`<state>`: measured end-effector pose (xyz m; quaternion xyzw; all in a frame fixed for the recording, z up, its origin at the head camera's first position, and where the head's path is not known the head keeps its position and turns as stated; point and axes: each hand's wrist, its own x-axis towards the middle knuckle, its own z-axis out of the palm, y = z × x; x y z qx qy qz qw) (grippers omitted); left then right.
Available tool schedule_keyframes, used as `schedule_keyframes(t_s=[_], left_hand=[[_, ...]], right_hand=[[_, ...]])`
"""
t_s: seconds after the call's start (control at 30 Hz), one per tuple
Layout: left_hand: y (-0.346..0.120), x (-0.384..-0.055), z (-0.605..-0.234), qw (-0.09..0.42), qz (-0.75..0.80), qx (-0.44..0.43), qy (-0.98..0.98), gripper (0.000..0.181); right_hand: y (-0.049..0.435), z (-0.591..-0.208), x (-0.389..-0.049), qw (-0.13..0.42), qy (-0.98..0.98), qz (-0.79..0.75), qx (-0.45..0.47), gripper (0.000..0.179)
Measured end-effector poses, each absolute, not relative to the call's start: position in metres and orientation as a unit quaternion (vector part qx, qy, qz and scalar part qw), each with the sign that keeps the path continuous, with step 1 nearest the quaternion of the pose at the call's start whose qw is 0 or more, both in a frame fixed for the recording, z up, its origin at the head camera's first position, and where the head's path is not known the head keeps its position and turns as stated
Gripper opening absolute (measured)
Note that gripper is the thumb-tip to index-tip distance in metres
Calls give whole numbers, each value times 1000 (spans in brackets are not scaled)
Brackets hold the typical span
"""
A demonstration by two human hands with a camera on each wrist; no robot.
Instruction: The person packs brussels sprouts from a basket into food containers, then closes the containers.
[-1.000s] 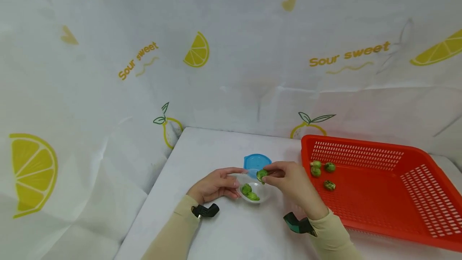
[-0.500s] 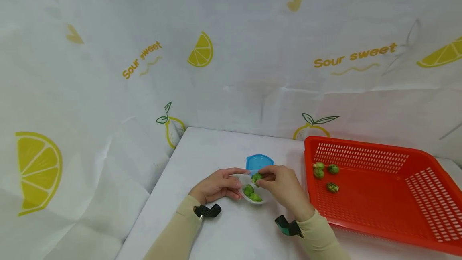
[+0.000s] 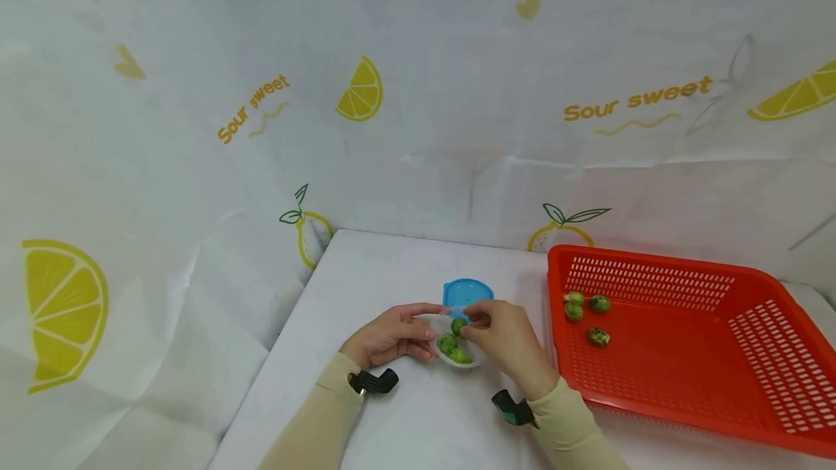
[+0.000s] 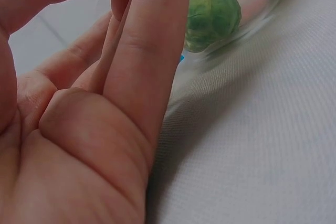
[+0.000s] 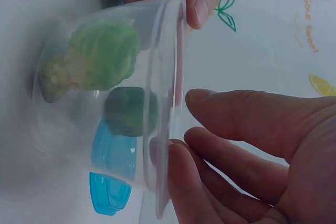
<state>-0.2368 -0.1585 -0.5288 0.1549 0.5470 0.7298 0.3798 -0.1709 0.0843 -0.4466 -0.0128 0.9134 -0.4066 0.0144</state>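
My left hand grips the rim of a small clear plastic container, thumb at the top edge and fingers around its side. Two Brussels sprouts lie in the container. A third Brussels sprout shows through the wall in the right wrist view, inside and apart from the thumb. My right hand is at the container's mouth, thumb and fingers spread, with fingertips right at the rim. In the left wrist view the left palm and fingers hide much of the container.
A blue lid lies on the white table just behind the container. To the right stands a large red plastic basket with several Brussels sprouts at its left side. A lemon-printed cloth hangs behind the table.
My right hand has moved left and down to the container with a Brussels sprout and let it go inside. My left hand keeps holding the rim.
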Motion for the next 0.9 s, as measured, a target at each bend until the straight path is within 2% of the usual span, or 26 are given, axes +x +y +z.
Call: schedule_keyframes(t_s=[0.47, 0.67, 0.9], left_hand=[[-154, -238, -526, 381, 728, 162, 546, 60], [-159, -238, -531, 378, 730, 148, 550, 58], [-158, -237, -531, 379, 728, 153, 551, 59]], right_hand=[[89, -438, -165, 15, 915, -403, -18, 25], [100, -413, -157, 33, 903, -426, -48, 21], [154, -371, -148, 35, 904, -419, -81, 25]])
